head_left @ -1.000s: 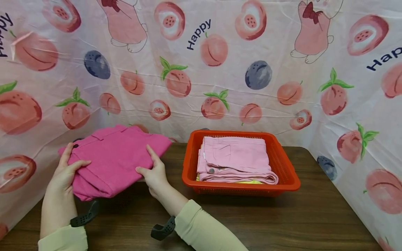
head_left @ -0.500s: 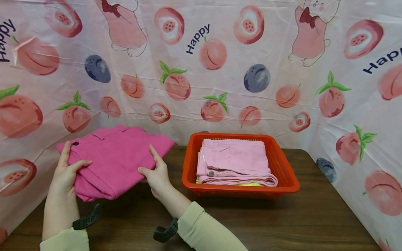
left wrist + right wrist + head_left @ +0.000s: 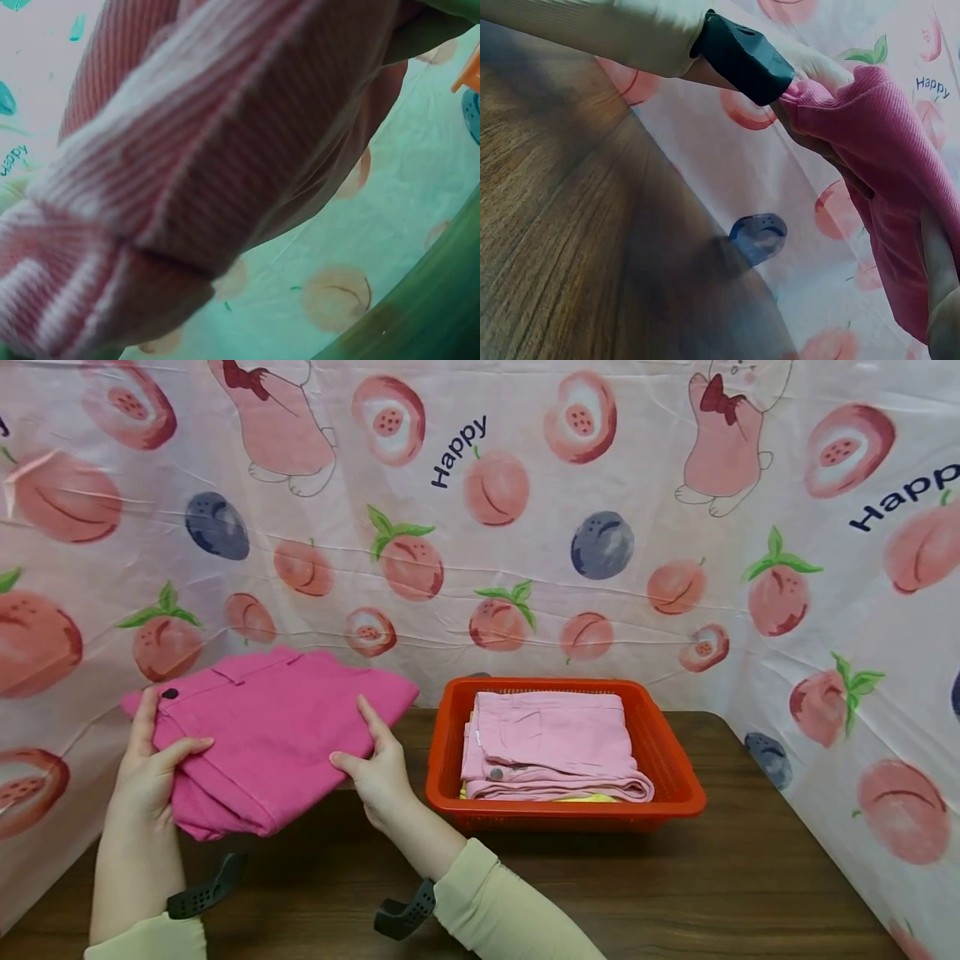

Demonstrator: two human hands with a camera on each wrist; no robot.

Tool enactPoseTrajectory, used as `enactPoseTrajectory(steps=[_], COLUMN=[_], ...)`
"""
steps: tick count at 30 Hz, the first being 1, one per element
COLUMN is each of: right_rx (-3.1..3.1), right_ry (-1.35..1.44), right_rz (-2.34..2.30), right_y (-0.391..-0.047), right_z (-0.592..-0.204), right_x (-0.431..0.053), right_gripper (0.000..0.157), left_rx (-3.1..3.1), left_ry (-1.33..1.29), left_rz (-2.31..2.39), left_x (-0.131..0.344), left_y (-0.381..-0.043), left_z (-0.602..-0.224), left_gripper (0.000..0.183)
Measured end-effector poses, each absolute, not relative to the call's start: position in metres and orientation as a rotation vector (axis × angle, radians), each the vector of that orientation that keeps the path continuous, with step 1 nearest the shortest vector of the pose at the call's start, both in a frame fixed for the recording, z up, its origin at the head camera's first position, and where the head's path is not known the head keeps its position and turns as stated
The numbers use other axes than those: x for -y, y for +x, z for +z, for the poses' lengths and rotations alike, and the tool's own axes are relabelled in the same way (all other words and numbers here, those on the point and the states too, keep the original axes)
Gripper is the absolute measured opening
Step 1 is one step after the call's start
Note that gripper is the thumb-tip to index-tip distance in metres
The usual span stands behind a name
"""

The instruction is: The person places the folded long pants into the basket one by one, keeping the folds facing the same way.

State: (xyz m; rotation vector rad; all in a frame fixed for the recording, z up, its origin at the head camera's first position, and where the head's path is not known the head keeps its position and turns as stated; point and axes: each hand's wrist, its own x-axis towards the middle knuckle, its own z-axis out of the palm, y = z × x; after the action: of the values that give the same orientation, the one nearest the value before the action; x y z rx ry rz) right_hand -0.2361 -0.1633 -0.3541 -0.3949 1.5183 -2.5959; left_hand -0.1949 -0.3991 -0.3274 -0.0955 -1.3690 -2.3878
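Bright pink folded pants (image 3: 270, 727), with a dark button and a belt loop at the waistband, are held up above the left side of the table. My left hand (image 3: 146, 777) grips their left edge, thumb on top. At the right edge, my right hand (image 3: 384, 781) pinches the cloth between thumb and fingers. Ribbed fabric of the pants (image 3: 210, 135) fills much of the left wrist view, too close to show that hand's fingers well. In the right wrist view the pants (image 3: 885, 150) hang between both hands, their underside partly hidden.
An orange-red plastic basket (image 3: 566, 808) stands on the brown wooden table (image 3: 675, 885) to the right. Inside lie folded light pink pants (image 3: 562, 731), over something yellow (image 3: 592, 798). A peach-printed curtain (image 3: 525, 552) encloses the back and sides.
Both hands keep their hold on the bright pink pants, which have shifted and tipped only slightly. The head view has panned a little to the right. Nothing in the basket has moved.
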Motion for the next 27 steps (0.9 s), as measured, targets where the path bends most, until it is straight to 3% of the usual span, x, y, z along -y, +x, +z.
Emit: enactPoseTrajectory(steps=[27], right_rx=[-1.553], right_ry=[-0.512], right_rz=[-2.616], right_y=[-0.247], right_z=[-0.333], right_x=[0.107], right_gripper=[0.083], left_rx=[1.195], left_ry=[-0.153], left_rz=[-2.434], left_x=[0.339], left_y=[-0.208], left_z=[-0.311], left_gripper=[0.096])
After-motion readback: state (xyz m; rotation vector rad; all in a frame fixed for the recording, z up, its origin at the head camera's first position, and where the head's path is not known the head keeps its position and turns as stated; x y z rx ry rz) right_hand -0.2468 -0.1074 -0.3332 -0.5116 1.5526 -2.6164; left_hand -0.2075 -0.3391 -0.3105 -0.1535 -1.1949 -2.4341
